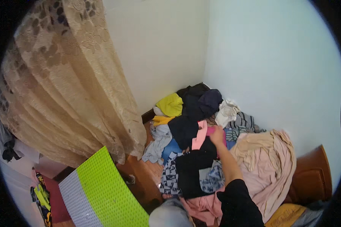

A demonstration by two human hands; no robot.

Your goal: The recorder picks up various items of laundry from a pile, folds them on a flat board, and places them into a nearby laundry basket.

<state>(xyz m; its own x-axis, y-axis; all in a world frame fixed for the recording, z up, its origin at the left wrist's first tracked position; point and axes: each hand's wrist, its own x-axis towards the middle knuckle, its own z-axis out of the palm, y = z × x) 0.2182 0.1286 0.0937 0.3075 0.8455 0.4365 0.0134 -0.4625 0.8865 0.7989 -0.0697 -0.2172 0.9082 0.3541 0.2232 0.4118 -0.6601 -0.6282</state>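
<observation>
My right arm, in a black sleeve, reaches up from the lower edge into a heap of clothes. My right hand (pixel 217 135) is closed over a bright pink garment (pixel 212 131) in the middle of the heap; its fingertips are partly hidden. Beside it lies a salmon-pink strip of cloth (pixel 200 136). Black garments (pixel 193 164) spread just below and left of the hand, next to a black-and-white checked cloth (pixel 169 174) and a blue-and-white patterned piece (pixel 213 179). My left hand does not show.
Yellow (pixel 170 104), dark (pixel 201 102) and white (pixel 228 112) clothes are piled against the wall corner. A large pale pink blanket (pixel 267 159) lies right, by a brown wooden panel (pixel 314 174). A green-and-grey textured mat (pixel 106 189) and beige curtain (pixel 75 83) stand left.
</observation>
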